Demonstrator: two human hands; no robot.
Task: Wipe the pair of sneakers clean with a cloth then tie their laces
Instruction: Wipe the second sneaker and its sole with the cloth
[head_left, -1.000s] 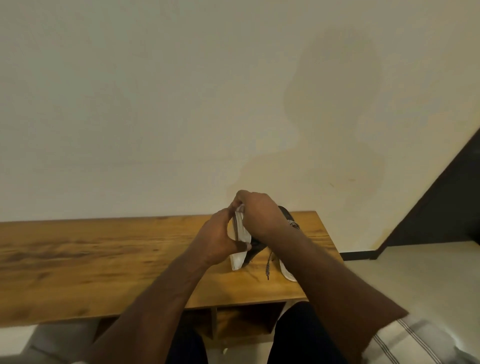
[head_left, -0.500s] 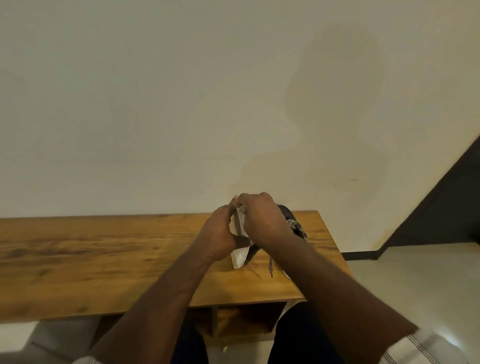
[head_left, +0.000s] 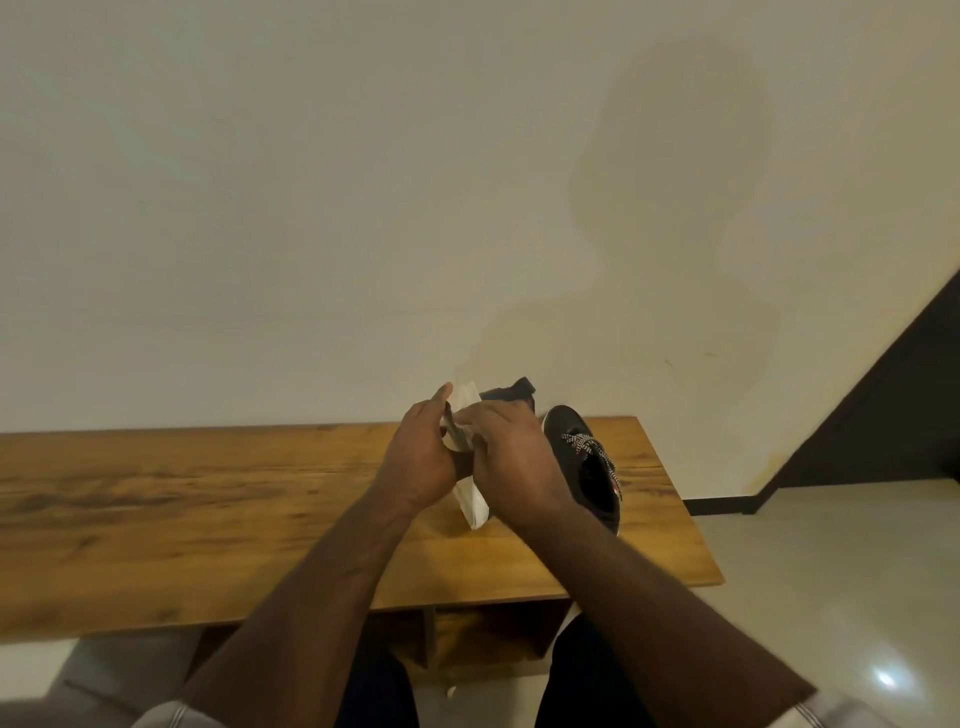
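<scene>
One black sneaker (head_left: 592, 470) (speckled laces) on bench (head_left: 208, 509).

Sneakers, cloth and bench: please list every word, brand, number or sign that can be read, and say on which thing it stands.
None can be read.
Held sneaker: mostly hidden by the hands; no print shows.
Sneaker on the bench: small red mark near the opening, too small to read.
Cloth: plain.
Wooden bench: only wood grain.

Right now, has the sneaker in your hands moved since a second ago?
Yes. The held sneaker has tipped upward: its black end now sticks up above the bench back edge, against the wall; earlier it was hidden.
</scene>
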